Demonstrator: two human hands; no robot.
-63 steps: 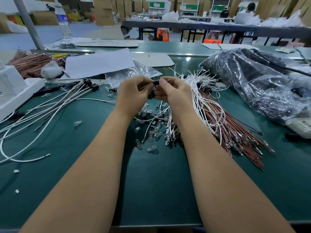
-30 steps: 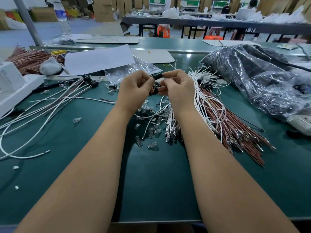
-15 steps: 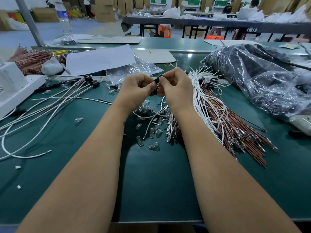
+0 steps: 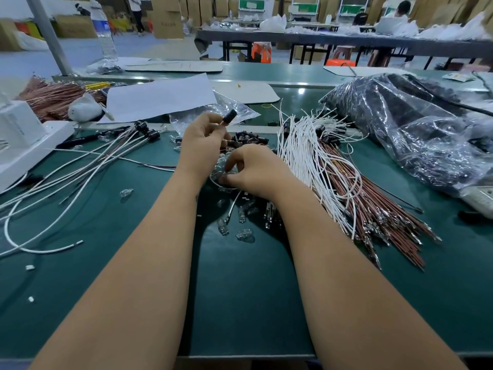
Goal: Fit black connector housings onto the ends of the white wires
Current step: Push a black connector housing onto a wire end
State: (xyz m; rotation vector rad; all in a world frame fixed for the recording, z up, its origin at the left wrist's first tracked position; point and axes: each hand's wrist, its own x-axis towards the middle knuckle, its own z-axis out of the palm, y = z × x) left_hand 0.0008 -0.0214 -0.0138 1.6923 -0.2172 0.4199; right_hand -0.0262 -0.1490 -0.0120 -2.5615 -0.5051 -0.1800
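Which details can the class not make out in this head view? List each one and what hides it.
- Right hand: its curled fingers hide whatever the fingertips touch.
- Black connector housing: the left hand hides its lower end, so whether a wire is seated is unclear.
- Black plastic bag: glare hides the contents, and the right edge cuts it off.

The worktop (image 4: pixel 80 276) has a matt green mat, smooth with a faint sheen. The white wires (image 4: pixel 306 156) look plastic-sheathed with bare metal tips; the reddish-brown wires (image 4: pixel 386 209) end in shiny metal terminals. The black connector housing (image 4: pixel 229 116) is dull plastic. Small clear pieces (image 4: pixel 245 234) look glassy. The bag (image 4: pixel 413 124) is glossy crinkled film. The sheet (image 4: pixel 160 98) is matt paper.
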